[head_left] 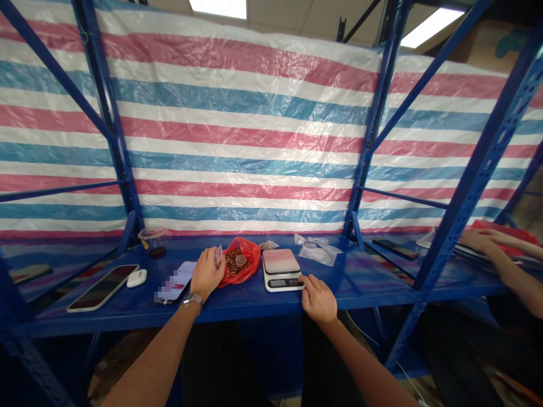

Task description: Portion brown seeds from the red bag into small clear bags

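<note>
I am facing a plastic sheet [246,124] striped red, white and blue, which is hanging wrinkled along the far side. Blue metal posts [106,102] are rising left and right, diagonal braces [429,73] are joining them, the blue bench [360,282] is stretching across, and ceiling lights [218,8] are glowing above.

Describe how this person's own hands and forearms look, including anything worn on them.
The left hand and right hand are bare, without gloves. The left wrist wears a silver-coloured metallic band, probably a watch; its details are too small to read. Nothing shows on the right wrist. No sleeves cover the visible forearms.
</note>
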Demonstrator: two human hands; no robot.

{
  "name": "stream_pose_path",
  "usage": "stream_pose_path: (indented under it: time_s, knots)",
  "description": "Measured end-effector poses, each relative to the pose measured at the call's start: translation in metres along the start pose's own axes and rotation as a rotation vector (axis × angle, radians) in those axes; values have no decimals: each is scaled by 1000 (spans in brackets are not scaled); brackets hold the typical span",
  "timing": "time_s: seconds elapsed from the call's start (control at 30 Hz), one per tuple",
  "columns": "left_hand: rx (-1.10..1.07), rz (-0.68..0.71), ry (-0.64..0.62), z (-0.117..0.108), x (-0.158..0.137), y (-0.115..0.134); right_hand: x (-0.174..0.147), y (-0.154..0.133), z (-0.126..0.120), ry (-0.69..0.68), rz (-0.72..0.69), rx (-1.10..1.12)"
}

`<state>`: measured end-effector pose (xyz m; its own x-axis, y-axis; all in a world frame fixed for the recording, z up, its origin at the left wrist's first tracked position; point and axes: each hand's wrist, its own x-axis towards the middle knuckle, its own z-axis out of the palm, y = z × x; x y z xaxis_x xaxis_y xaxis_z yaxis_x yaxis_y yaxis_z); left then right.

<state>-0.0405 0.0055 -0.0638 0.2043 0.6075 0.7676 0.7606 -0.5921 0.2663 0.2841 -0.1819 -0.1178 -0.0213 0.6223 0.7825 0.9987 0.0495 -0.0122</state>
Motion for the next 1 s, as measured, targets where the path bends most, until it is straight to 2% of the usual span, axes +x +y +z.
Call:
stream_pose_path:
  time_s: [0.2,0.53,1.0]
  knots:
    - [-19,55,-54,-3,-1,6,0,0,1,-9,-2,-2]
    - [-20,9,-63,-1,0,3,3,2,-2,-40,20,63]
    - [-14,-10,-48,-1,-1,0,0,-1,-1,-41,5,-8]
